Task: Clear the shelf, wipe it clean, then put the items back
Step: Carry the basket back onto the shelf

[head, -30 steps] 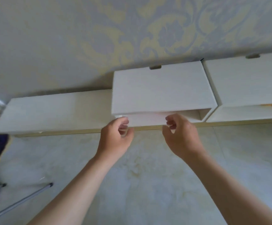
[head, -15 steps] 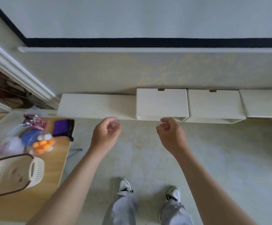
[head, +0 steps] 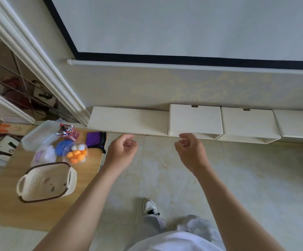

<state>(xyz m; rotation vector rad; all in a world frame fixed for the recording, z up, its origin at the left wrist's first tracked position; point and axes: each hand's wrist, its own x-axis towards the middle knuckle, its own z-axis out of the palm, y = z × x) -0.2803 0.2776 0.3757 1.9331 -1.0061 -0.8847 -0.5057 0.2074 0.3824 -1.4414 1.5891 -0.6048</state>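
A low white shelf (head: 129, 122) runs along the wall, with two white box compartments (head: 195, 120) on it; its flat top is bare. My left hand (head: 122, 151) and my right hand (head: 190, 153) hover in front of the shelf, over the floor, fingers loosely curled and holding nothing. The removed items lie on a wooden table (head: 4, 211) at the left: a clear tub of orange and white balls (head: 76, 153), a purple pouch (head: 95, 140), a blue lid (head: 62, 146), a clear bag (head: 43, 156) and a cream basket (head: 47, 182).
A clear plastic box (head: 38, 136) and small clutter sit at the table's far end. A white door frame (head: 38, 58) stands left of the shelf. A projector screen with a black border (head: 183, 29) hangs above. My legs and shoe (head: 149, 207) are on the tiled floor.
The view pulled back from close to the shelf box to standing height. Both hands left the box's front edge and now hang free; the table with the items came into view.
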